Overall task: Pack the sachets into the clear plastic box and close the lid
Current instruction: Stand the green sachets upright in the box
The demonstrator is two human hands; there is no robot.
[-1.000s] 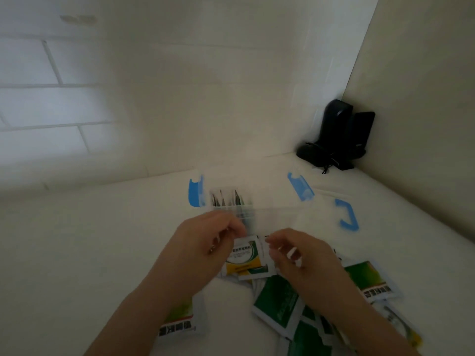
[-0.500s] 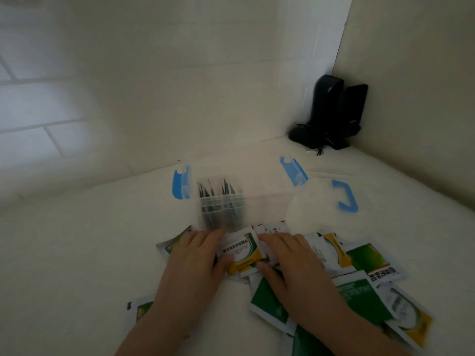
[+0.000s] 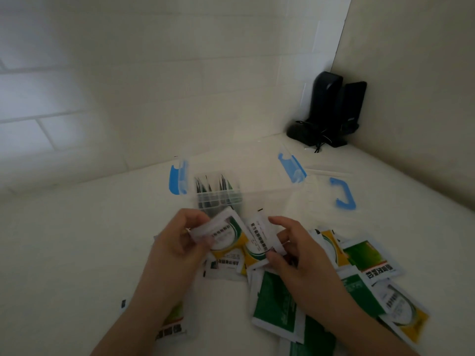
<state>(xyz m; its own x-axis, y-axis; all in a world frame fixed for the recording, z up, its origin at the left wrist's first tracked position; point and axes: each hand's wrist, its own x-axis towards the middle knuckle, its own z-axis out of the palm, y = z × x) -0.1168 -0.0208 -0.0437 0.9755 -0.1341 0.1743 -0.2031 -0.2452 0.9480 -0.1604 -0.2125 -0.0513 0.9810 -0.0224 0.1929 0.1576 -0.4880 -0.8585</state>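
Two hands working just in front of the clear plastic box (image 3: 231, 199). Left hand (image 3: 180, 242) is pinching a white-green-yellow sachet (image 3: 226, 233), fingers curled onto its corner. Right hand (image 3: 295, 247) is gripping a second sachet (image 3: 257, 242) between thumb and fingers, the two packets overlapping. Loose sachets (image 3: 359, 260) are lying scattered on the white table (image 3: 77, 253) under and right of the hands. Box is sitting open, blue latches (image 3: 176, 179) flipped out, several sachets standing upright at its left end. Lid with blue handle (image 3: 344, 194) is lying beside the box to the right.
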